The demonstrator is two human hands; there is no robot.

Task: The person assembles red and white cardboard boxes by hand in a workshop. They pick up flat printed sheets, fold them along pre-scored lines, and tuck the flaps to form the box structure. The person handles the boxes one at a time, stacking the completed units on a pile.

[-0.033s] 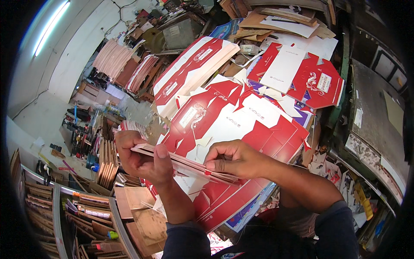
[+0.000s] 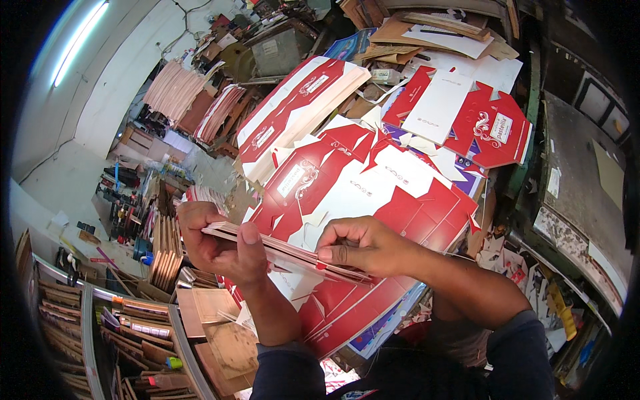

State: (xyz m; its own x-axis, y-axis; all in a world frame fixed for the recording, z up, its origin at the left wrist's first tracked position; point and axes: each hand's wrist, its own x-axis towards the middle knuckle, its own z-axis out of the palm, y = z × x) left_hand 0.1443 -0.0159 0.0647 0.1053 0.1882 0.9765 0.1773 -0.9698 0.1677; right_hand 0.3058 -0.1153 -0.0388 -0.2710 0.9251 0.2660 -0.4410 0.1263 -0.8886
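A thin stack of die-cut card sheets [image 2: 287, 251] is held edge-up between my hands, its pale layered edges facing me. My left hand [image 2: 223, 245] grips the stack's left end, thumb on the near side and fingers curled behind. Toward the other end, my right hand [image 2: 363, 248] pinches the edges between thumb and fingers. A small red bit shows just under that thumb; whether it is a scrap or part of a sheet I cannot tell. Beneath lie large red-and-white printed card sheets [image 2: 353, 180] with cut flaps, partly hidden by my hands.
A thick pile of red-and-white card [image 2: 300, 100] stands behind. Far right of it lies a red-and-white box blank [image 2: 490, 127]. A metal machine [image 2: 587, 180] borders the right side, with paper scraps [image 2: 510, 267] below. Shelves of wooden boards [image 2: 137, 337] fill the lower left.
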